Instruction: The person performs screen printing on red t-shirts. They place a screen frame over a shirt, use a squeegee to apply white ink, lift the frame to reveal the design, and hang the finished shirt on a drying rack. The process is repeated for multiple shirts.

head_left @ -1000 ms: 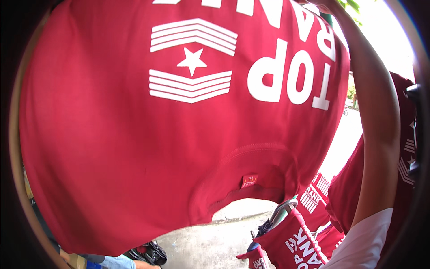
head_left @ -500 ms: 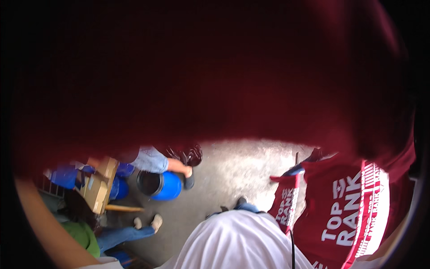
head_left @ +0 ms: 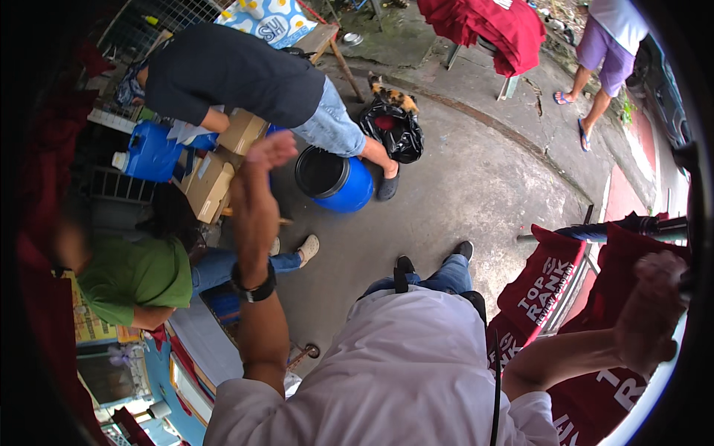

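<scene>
My left hand point(head_left: 260, 167) is raised at the centre left, with a black band on its wrist. Its fingers stretch upward and bend over to the right, and I see nothing in it. Far to the right, my right hand point(head_left: 651, 312) is lifted near the picture's rim, in front of dark red shirts point(head_left: 547, 286) with white lettering. Blur hides how its fingers are set, and no held thing shows. More dark red cloth point(head_left: 44, 186) shows along the left rim.
A person in a dark shirt point(head_left: 230, 74) bends over cardboard boxes point(head_left: 208, 186) and a blue jug point(head_left: 152, 152). Beside them stand a blue drum point(head_left: 346, 189), a black bag point(head_left: 405, 141) and a calico cat point(head_left: 394, 97). A person in green point(head_left: 137, 279) is at left; another wears purple shorts point(head_left: 606, 56).
The dark red cloth that covered the upper view has gone from in front of me. Both my hands and forearms now show, raised to either side.
</scene>
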Demonstrator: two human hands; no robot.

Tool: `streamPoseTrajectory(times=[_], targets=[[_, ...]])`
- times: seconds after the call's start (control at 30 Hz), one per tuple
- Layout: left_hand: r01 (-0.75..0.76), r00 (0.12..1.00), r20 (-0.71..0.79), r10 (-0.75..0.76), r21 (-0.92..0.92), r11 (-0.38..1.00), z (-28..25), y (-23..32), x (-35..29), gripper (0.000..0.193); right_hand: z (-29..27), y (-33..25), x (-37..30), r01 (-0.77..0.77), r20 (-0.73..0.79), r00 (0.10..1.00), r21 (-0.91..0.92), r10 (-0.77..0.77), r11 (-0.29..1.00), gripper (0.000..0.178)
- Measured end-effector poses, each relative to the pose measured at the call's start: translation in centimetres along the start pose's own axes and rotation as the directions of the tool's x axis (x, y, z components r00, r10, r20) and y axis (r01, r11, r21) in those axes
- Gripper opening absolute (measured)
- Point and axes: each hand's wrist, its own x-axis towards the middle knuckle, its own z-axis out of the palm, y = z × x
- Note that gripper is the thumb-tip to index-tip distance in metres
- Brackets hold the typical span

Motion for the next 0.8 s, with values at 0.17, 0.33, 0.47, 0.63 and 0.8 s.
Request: streamPoseTrajectory(times=[0.17,0.33,0.47,0.63,0.8], targets=[[0.68,0.604,0.119,-0.788,0.44,0.587,1.5,-14.4,-21.7,0.064,6.3,17.7,-11.2,-0.793,0.09,0.232,-0.56,0.969,0.242,0.067],[0.781,0.252,0.02,-0.968,0.586,0.215,2.1,-17.7,-40.2,0.063,7.5,26.7,-18.8,-0.489,0.12,-0.071,-0.869,0.99,0.07,0.074],[0.907,0.247,-0.076,-0.966,0.368,0.203,5.3,-17.8,-50.3,0.065,8.1,32.7,-18.0,-0.27,0.272,-0.143,-0.936,0.952,0.227,0.074],[0.816,0.309,-0.051,-0.95,0.527,0.237,11.7,-15.4,-61.2,0.041,10.6,41.0,-13.8,-0.153,0.438,-0.084,-0.893,0.895,0.422,0.071],[0.86,0.339,-0.126,-0.932,0.442,0.253,16.6,-10.7,-64.1,0.021,13.5,46.4,-11.5,-0.046,0.516,-0.014,-0.856,0.857,0.515,0.066]])
